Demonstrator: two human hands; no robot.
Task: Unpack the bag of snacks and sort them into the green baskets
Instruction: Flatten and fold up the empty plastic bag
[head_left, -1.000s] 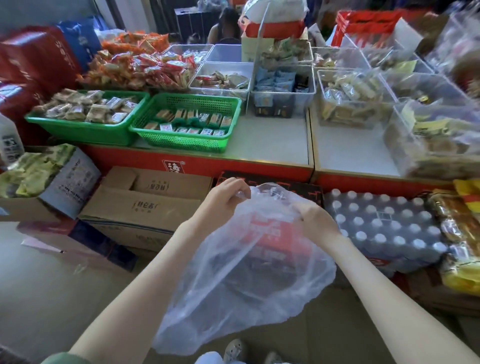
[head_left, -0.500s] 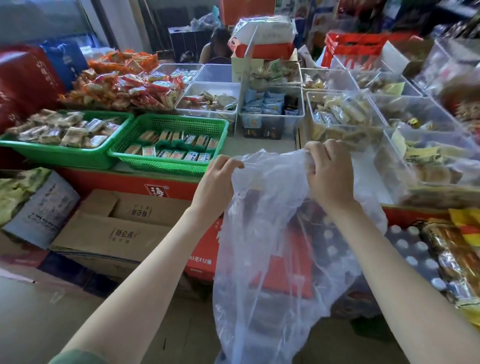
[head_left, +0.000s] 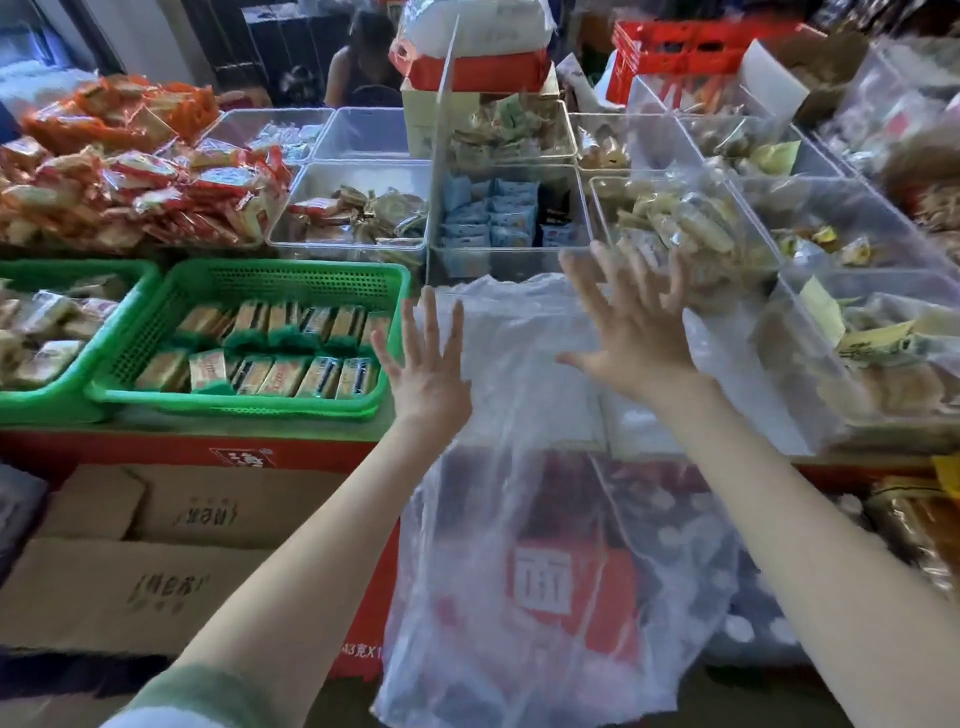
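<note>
- The display counter (head_left: 182, 451), red along its front, carries rigid clear bins (head_left: 498, 265) and two green baskets.
- The plastic bag (head_left: 519, 545), thin, translucent and crinkled, drapes from the counter top down over its front edge, just right of the baskets. It hangs limp and looks emptied, which suggests the unpacking is done or nearly so.
- The nearer green basket (head_left: 291, 267), of latticed hard plastic, holds two neat rows of snack bars (head_left: 280, 371). The far-left basket (head_left: 78, 267) holds looser wrapped pieces. Sorting appears largely complete.
- The right hand (head_left: 641, 338) is splayed over the bag's top, fingers straight and apart, gripping nothing.
- The left hand (head_left: 428, 371), likewise spread and empty, sits at the bag's left edge; contact with the film cannot be told.
- The bars are flat, rectangular and glossy-wrapped.
</note>
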